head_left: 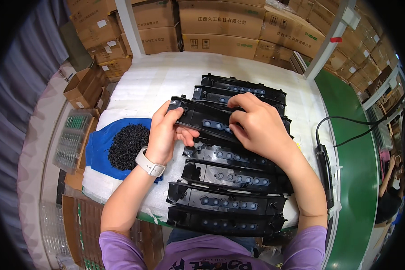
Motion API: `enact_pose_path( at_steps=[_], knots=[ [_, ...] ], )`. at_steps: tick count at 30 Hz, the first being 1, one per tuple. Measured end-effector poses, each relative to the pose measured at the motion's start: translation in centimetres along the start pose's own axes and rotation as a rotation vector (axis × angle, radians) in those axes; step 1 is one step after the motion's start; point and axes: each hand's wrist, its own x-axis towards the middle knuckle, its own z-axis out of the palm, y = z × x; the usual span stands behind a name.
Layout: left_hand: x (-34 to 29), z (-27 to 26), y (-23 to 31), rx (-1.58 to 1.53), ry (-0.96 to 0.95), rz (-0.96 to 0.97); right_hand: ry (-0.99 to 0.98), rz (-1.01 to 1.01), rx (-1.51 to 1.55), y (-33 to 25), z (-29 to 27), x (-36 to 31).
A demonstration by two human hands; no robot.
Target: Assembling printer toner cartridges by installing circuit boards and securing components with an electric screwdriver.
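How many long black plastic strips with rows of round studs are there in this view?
At least 7: one held strip in the left hand; two others on the white table beyond it; four more nearer the purple shirt. Another may be mostly hidden behind the hands.

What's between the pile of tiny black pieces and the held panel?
In the head view, the left hand, which grips the left end of the panel.

On the table (144,78), small parts (128,146) on a cloth (97,152) lie left of the panels (229,177), cartons (220,22) behind.
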Motion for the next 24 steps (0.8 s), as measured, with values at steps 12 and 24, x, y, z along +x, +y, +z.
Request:
enact_pose_path(
  at_steps=[12,24],
  knots=[
    [0.2,-0.8,-0.2,-0.008,0.012,0.051,-0.082,-0.039,0.070,1.4,-2.2,-0.2],
    [0.3,-0.8,-0.4,-0.079,0.046,0.129,-0.188,0.146,0.176,2.7,-3.7,0.0]
  ],
)
